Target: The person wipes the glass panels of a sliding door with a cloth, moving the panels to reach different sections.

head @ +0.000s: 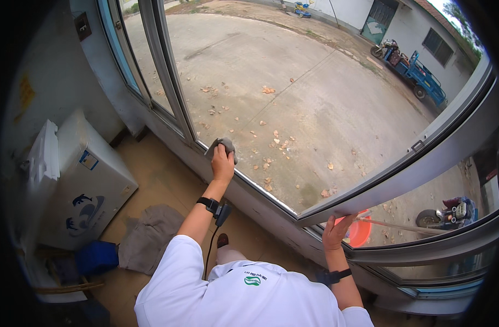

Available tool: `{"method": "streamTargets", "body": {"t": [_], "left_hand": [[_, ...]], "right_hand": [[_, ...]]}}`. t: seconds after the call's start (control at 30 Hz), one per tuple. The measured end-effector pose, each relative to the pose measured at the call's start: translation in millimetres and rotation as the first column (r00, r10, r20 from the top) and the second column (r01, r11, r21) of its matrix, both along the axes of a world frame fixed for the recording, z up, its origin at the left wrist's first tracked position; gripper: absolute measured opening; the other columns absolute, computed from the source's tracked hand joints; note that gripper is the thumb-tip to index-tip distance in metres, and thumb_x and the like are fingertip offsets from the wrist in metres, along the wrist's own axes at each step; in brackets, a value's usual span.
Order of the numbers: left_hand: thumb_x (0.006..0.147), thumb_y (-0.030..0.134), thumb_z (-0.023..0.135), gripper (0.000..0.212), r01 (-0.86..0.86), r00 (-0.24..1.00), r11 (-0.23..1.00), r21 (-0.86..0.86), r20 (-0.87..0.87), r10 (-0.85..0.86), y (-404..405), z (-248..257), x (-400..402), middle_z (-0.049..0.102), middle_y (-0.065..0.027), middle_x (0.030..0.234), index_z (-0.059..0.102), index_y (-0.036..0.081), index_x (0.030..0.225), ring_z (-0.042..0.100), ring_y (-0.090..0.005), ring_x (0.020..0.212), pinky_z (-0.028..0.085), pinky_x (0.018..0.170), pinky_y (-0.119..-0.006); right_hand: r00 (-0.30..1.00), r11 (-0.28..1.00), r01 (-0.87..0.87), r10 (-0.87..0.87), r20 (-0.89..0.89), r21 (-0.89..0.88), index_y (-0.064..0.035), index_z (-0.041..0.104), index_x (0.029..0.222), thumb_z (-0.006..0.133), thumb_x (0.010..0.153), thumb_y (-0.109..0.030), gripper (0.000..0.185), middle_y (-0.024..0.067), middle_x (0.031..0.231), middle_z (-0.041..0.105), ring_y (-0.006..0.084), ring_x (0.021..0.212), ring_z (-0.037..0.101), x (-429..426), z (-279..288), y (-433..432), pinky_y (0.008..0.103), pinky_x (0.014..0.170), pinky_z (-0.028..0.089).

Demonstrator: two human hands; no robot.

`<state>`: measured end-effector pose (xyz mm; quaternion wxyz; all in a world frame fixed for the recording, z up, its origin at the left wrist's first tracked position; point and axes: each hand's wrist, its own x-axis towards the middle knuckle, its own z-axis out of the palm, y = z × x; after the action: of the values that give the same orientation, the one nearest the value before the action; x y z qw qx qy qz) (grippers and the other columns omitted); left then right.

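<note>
My left hand point(222, 166) presses a folded grey cloth point(220, 147) against the lower rail of the window frame point(265, 192), near the left upright. Farther right, my right hand point(339, 232) has its fingers on the bottom corner of a metal window sash point(372, 200). A small latch point(417, 145) sits higher on that sash. Whether glass fills the wide opening between the uprights, I cannot tell. Each wrist wears a black strap, and a cable hangs from the left one.
A white chest freezer point(90, 180) stands at left, with a grey cloth point(151, 239) and a blue container point(96, 257) beside it. Beyond the window are an orange-red basin point(361, 235), a concrete yard point(282, 81) with dry leaves, and a blue cargo tricycle point(423, 79).
</note>
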<state>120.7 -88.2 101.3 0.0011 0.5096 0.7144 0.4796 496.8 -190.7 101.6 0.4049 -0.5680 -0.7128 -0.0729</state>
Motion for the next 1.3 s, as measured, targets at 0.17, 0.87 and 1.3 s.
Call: {"method": "streamTargets", "body": {"t": [0.17, 0.87, 1.3], "left_hand": [[0.074, 0.012, 0.061, 0.025, 0.177, 0.984, 0.982, 0.069, 0.010, -0.178, -38.6, 15.7, 90.5, 0.049, -0.0174, 0.089, 0.044, 0.003, 0.091, 0.052, -0.0390, 0.081, 0.044, 0.067, -0.045], [0.070, 0.014, 0.052, 0.011, 0.716, 0.545, 0.698, -0.018, -0.611, -0.575, -52.1, 8.1, 121.2, 0.047, -0.0061, 0.081, 0.051, 0.011, 0.081, 0.054, -0.0218, 0.073, 0.047, 0.058, -0.030], [0.069, 0.010, 0.062, 0.020, 0.348, 0.825, 0.934, 0.074, -0.497, -0.268, 12.0, -10.3, -76.8, 0.049, -0.0134, 0.081, 0.048, 0.003, 0.080, 0.054, -0.0291, 0.075, 0.047, 0.061, -0.037]], "right_hand": [[0.996, 0.996, -0.075, 0.077, 0.046, -0.043, 0.0127, 0.005, 0.133, 0.046, 0.086, -0.017, 0.069, 0.0306, 0.139, 0.011, 0.0466, 0.128, 0.011, 0.2, 16.4, 0.2, 0.0474, 0.106, 0.009], [0.994, 0.997, -0.057, 0.063, 0.093, -0.058, 0.0155, 0.014, 0.130, 0.049, 0.082, -0.013, 0.066, 0.0334, 0.135, 0.019, 0.0461, 0.126, 0.018, 7.6, 23.9, -2.7, 0.0486, 0.105, 0.013], [0.986, 0.998, 0.035, -0.044, -0.160, -0.056, 0.0061, 0.009, 0.136, 0.045, 0.086, -0.010, 0.064, 0.0269, 0.138, 0.019, 0.0372, 0.129, 0.021, -8.0, 21.4, -17.7, 0.0401, 0.105, 0.017]]}}
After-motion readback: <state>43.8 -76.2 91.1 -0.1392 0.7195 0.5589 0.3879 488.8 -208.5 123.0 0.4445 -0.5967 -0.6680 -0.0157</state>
